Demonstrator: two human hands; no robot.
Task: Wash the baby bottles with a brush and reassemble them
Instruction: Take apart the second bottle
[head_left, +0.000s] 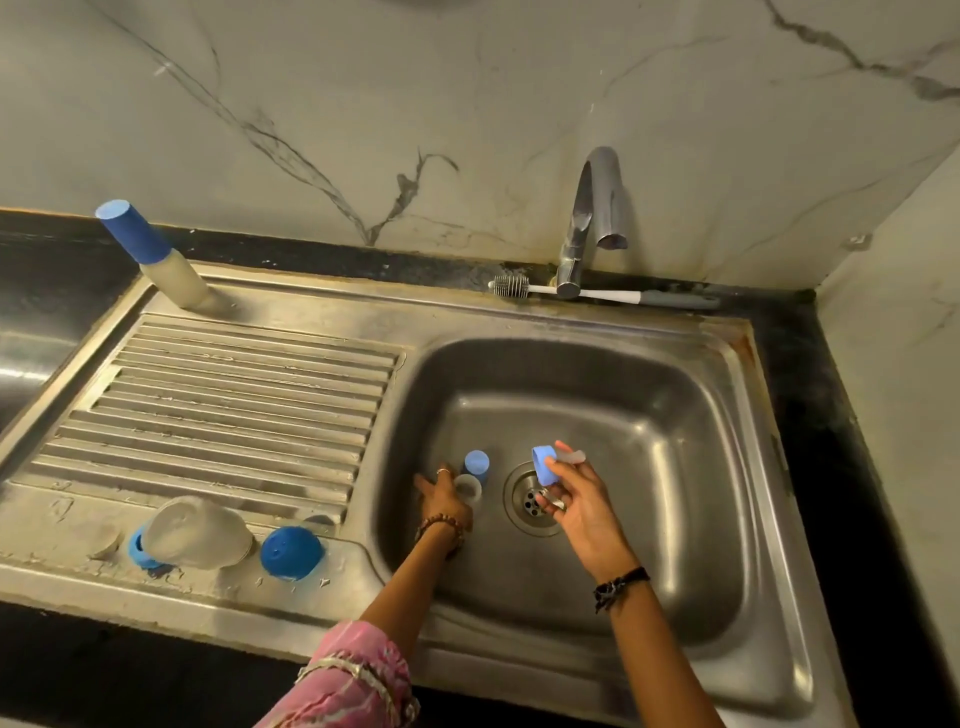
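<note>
Marble-look wall, steel sink (727, 395) set in a dark worktop (810, 374), bottle parts scattered about.

Down in the basin, the left hand (441, 493) reaches with fingers loosely spread to a small bottle (475, 475) with a blue cap, standing upright just beside its fingertips; whether it grips yet I cannot tell. The right hand (574, 499) is closed on a blue collar (545, 465) with a clear teat (571, 457), held over the drain (531, 499). The brush (597, 293) lies crosswise behind the tap (592, 218), well apart from both hands, the right one nearer. A second bottle (166, 260), a clear bottle body (200, 532) and a blue dome cap (291, 551) sit on the drainboard (234, 395). No readable writing.
</note>
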